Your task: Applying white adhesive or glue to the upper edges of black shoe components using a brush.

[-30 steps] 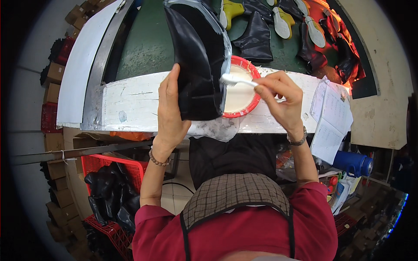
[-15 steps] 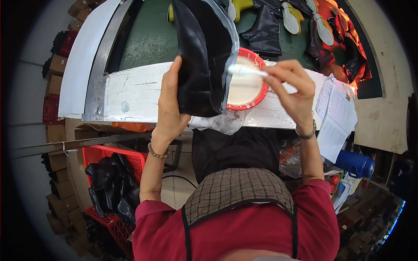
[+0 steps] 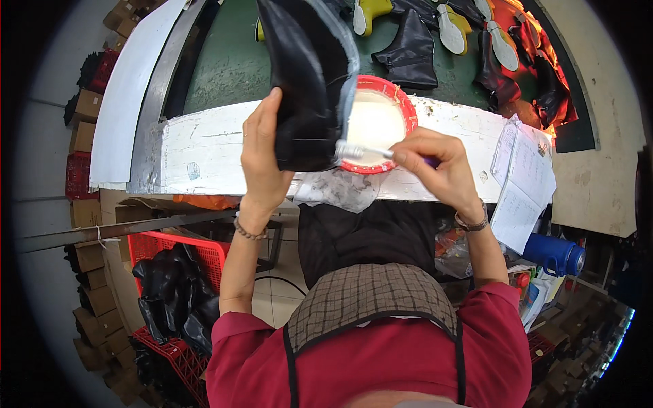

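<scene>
My left hand (image 3: 262,153) grips a black leather boot upper (image 3: 294,88) by its left side and lower end, holding it up above the white bench edge. A pale, wet-looking band (image 3: 349,75) runs along the upper's right edge. Between the fingers and thumb of my right hand (image 3: 439,166) is a small white brush (image 3: 364,149) that looks like a toothbrush. Its bristle end touches the pale band near the upper's lower right corner. Just behind the brush stands a red bowl (image 3: 407,112) of creamy white liquid, partly hidden by the upper.
More black boot uppers (image 3: 409,58) and yellow shoe forms with pale soles (image 3: 452,30) lie on the green belt, near an orange glow. Handwritten sheets (image 3: 524,177) hang over the bench's right edge. A red crate (image 3: 180,241) holds black uppers. A blue jug (image 3: 554,255) sits lower right.
The brush has moved down along the upper's right edge, toward its lower corner. My right hand came down and left with it. The upper shifted slightly left and up.
</scene>
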{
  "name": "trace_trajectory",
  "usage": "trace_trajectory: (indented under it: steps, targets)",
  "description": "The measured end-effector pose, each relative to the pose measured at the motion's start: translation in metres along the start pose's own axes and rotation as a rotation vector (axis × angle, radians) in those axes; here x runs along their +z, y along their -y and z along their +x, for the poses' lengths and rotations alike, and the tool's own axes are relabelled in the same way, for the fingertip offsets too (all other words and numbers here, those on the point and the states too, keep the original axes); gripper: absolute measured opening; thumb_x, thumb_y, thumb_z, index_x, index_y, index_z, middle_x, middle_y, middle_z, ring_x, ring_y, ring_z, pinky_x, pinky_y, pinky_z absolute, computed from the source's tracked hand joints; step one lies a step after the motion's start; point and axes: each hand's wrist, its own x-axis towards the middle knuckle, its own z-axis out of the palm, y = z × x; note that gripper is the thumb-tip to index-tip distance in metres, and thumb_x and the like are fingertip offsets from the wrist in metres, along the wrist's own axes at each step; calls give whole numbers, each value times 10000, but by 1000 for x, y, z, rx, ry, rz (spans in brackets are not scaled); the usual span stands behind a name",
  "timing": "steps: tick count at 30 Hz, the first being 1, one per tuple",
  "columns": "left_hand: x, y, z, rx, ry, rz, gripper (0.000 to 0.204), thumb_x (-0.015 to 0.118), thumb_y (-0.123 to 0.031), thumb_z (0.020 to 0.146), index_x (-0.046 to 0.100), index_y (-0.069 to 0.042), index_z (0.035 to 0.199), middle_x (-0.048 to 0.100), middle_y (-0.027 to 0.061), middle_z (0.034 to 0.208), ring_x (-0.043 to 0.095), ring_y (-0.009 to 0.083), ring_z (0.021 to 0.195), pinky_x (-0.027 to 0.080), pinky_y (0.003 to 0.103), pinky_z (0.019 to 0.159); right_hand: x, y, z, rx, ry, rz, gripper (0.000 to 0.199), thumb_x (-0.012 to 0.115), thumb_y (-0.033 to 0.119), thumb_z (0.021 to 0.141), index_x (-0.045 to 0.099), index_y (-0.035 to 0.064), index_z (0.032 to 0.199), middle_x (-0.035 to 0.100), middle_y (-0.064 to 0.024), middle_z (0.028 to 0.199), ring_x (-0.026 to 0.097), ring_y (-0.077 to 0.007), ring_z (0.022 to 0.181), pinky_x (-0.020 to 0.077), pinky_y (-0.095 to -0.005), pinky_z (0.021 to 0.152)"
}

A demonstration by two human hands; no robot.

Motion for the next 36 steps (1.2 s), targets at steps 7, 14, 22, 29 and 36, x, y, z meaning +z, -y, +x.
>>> trace_trajectory:
  steps: [7,14,22,29,36]
  targets:
    - [-66,63,-60,-951,292,-578,494,595,157,764,609,94,1254,717,141,921,672,199,711,555,345,664,-25,-60,25,-76,-65,-783,120,787,169,868,816,85,948,697,-44,809,636,-209,638,481,-317,591]
    - [-77,57,-78,-1205,332,-1126,449,573,171,634,646,115,1074,580,132,619,510,191,454,428,330,444,-32,-26,42,-96,-83,-328,139,834,157,814,817,117,946,733,-8,884,685,-175,778,495,-315,747]
    - [-68,53,-84,-928,64,-1366,408,556,161,580,641,121,977,618,177,657,520,215,418,398,299,393,-33,-17,43,-347,-78,-290,154,852,115,796,813,126,945,736,18,892,662,-130,858,396,-309,867]
    - [-68,65,-91,-917,304,-1437,513,550,170,601,631,117,1104,565,138,620,457,170,427,341,291,413,-32,-14,35,-279,-74,-270,133,826,111,831,811,117,962,721,19,866,622,-102,760,351,-305,844]
    - [-52,46,-82,-1016,481,-1424,757,535,204,601,554,66,1345,647,176,752,464,170,435,333,289,413,-25,-1,67,-433,12,-237,136,820,162,854,821,135,987,724,29,895,607,-83,794,329,-301,830]
